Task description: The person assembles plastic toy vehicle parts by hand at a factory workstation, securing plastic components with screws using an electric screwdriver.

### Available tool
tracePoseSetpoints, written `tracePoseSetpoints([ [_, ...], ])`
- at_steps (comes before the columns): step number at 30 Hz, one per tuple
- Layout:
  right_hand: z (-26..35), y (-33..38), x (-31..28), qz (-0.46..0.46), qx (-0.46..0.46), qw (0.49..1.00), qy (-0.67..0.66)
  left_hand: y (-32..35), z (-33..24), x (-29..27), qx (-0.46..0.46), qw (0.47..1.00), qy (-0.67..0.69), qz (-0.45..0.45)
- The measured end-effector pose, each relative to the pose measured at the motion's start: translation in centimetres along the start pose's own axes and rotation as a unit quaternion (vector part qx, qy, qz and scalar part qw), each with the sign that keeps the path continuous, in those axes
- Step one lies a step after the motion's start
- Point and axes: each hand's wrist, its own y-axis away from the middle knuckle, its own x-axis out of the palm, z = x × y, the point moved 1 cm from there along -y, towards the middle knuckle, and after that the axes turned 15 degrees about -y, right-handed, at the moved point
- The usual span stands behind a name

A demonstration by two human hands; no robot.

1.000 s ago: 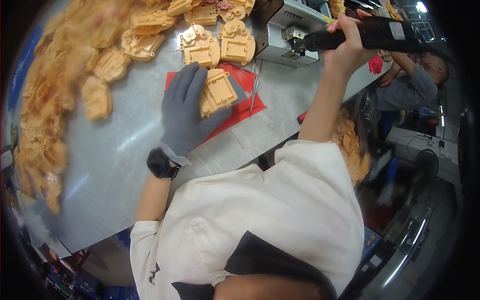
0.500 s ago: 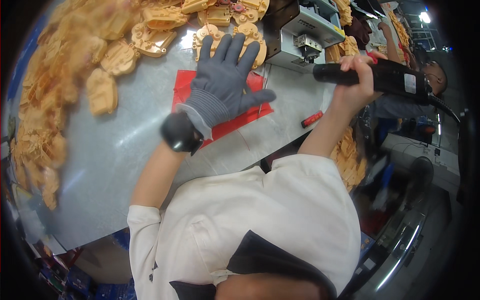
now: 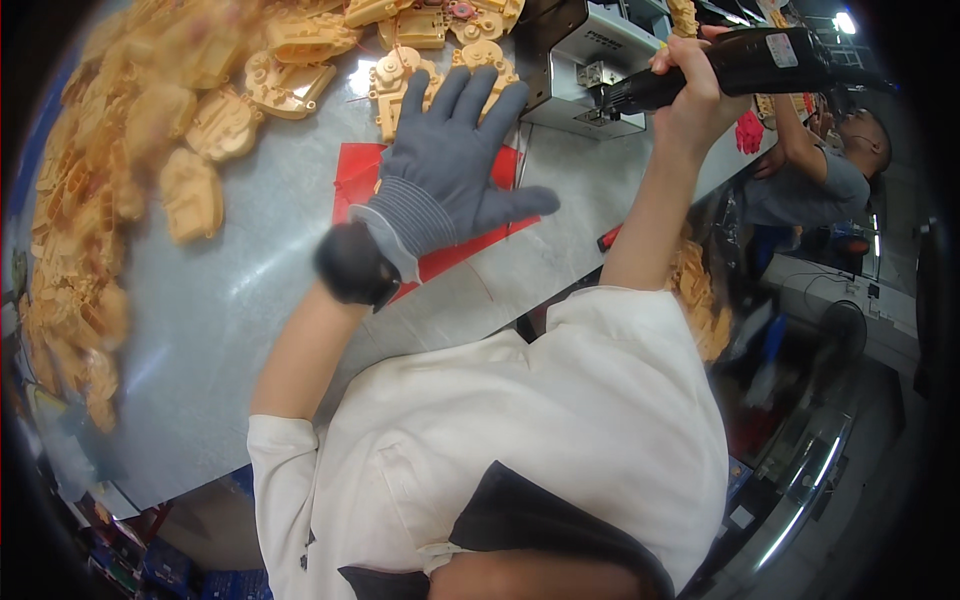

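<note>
The right hand point(image 3: 692, 92) grips a black driver point(image 3: 745, 62), its tip at the grey box point(image 3: 610, 45), apparently being loaded there, while the gloved left hand point(image 3: 448, 150) spreads its fingers over the red mat point(image 3: 357, 168) on the tabletop point(image 3: 270, 235), overlapping yellow housings point(image 3: 392, 78), and the next move calls for straight alignment

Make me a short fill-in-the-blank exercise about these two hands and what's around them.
The left hand wears a glove coloured ____.
The right hand holds a tool coloured ____.
The sheet beneath the left hand is coloured ____.
The watch is worn on the ____ side.

Missing words: gray; black; red; left.
</note>
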Motion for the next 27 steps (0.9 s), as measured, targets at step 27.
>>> tracePoseSetpoints([
  [27, 7.1, 8.5, 6.6, 0.214, 0.114, 0.956, -0.166, 5.4, -0.2, -2.9, -0.027, 0.999, 0.02, -0.01],
])
